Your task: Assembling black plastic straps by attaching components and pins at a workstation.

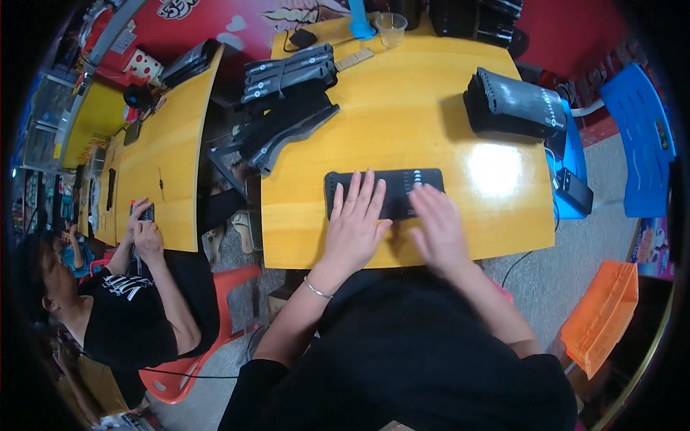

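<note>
A flat black rectangular piece (395, 182) with rounded corners lies on the yellow table in front of me. White marks line its right end and small notches or holes run along its left end. My left hand (354, 215) rests flat on its left half, fingers spread. Over its right end is my right hand (437, 223), slightly blurred, fingers stretched out and apart from any grip. Whether the right fingertips touch the piece I cannot tell. A thick stack of similar dark pieces (514, 104) sits at the table's far right.
Bundled black-and-grey pieces (287, 75) overlap the table's far left edge. A clear plastic cup (391, 30) stands at the back. Right of the table are a blue chair (640, 136) and an orange crate (600, 316). A co-worker (136, 316) sits at a second yellow table (162, 151) on the left.
</note>
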`<state>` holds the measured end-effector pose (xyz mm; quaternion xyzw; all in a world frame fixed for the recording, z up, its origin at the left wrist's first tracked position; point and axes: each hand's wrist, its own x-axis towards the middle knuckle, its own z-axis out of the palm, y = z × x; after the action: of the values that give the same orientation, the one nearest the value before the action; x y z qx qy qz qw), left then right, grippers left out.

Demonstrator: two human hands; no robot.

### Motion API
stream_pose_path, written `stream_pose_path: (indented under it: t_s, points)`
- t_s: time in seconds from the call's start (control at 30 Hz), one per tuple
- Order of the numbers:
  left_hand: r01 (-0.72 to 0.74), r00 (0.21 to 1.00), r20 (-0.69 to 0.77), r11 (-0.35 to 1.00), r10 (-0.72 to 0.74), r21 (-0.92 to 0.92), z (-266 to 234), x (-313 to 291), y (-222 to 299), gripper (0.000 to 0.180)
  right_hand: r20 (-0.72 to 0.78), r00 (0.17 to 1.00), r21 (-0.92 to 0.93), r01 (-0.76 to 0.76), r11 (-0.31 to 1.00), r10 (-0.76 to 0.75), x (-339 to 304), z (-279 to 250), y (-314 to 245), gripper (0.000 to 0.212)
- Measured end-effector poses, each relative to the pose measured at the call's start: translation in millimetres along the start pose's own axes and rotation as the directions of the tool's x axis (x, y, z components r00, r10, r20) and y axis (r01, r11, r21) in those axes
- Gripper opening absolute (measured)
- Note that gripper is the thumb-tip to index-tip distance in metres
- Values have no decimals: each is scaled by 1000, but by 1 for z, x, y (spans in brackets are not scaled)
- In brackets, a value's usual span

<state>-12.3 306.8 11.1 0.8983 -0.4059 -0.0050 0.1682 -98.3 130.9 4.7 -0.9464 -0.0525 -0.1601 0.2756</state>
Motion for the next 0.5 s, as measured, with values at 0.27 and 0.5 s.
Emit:
stream_pose_path:
  t_s: [0.27, 0.5]
  points:
    - [35, 998, 36, 971, -44, 235, 10, 10, -25, 59, 305, 948, -166, 145, 975, -89, 11, 28, -16, 85]
    - [34, 998, 37, 979, -43, 202, 11, 8, -28, 59, 341, 938, -257, 152, 954, -58, 0, 14, -1, 84]
